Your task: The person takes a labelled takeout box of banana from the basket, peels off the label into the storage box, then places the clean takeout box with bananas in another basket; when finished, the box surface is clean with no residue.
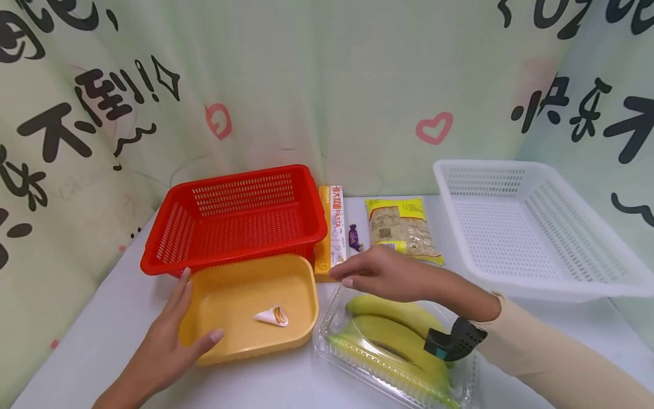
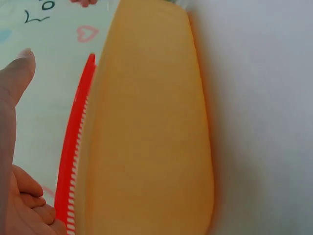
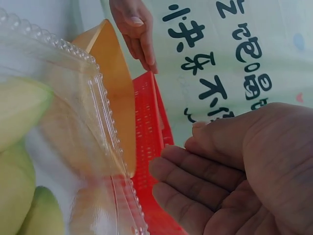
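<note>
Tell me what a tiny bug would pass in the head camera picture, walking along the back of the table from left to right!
Red basket, pasta box, purple candy, plastic bag with yellow ends, white basket.

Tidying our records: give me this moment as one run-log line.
left grip: empty, at yellow tray; right grip: empty, near pasta box; yellow tray: holds small white packet; bananas: in clear container
</note>
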A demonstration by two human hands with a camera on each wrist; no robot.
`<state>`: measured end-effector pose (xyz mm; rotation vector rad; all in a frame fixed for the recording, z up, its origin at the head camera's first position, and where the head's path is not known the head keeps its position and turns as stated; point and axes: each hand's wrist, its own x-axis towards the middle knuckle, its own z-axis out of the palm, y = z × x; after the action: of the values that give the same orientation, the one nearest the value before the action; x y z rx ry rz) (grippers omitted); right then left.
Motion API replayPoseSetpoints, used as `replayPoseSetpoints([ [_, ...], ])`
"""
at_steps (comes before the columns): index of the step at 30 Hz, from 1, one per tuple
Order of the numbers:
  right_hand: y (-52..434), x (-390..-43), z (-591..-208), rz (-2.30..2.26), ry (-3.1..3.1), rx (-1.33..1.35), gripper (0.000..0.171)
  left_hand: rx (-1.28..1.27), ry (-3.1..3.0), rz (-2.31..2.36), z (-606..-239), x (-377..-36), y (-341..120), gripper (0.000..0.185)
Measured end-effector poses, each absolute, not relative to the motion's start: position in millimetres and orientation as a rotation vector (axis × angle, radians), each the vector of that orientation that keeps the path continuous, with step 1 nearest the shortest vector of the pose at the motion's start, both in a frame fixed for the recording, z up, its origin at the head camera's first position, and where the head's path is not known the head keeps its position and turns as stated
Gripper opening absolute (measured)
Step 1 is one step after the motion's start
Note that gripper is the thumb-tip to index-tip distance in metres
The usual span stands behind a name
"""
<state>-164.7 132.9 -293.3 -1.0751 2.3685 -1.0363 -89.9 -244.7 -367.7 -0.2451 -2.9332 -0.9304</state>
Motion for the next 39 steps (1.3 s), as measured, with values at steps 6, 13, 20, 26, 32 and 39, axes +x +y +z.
replayPoseSetpoints([
  [6,148.3,-155.6,-291.1,-1.019,2.414,-1.067,0.030,-0.389,-2.875,-0.961,-358.2,-84.8,-228.3,0.103],
  [13,168.6,-143.3,-291.0,-1.003,2.447,-1.042,0.031,-0.454,-2.885,-0.981,-353.1,-87.4,-212.2,0.101],
  [20,185.4,-132.4,-292.6,-1.016,2.483,-1.013,0.031,-0.545,-2.899,-1.048,-354.3,-94.5,-189.0,0.101],
  [26,197.7,-121.8,-297.6,-1.046,2.475,-0.959,0.037,-0.610,-2.919,-1.116,-354.7,-101.7,-168.1,0.104],
  [32,210.9,-110.0,-305.9,-1.019,2.513,-0.987,0.047,-0.682,-2.884,-1.245,-359.2,-104.9,-149.2,0.104],
  [39,231.0,-102.5,-314.5,-1.074,2.662,-1.021,0.056,-0.851,-2.795,-1.315,-363.1,-107.3,-135.9,0.104],
])
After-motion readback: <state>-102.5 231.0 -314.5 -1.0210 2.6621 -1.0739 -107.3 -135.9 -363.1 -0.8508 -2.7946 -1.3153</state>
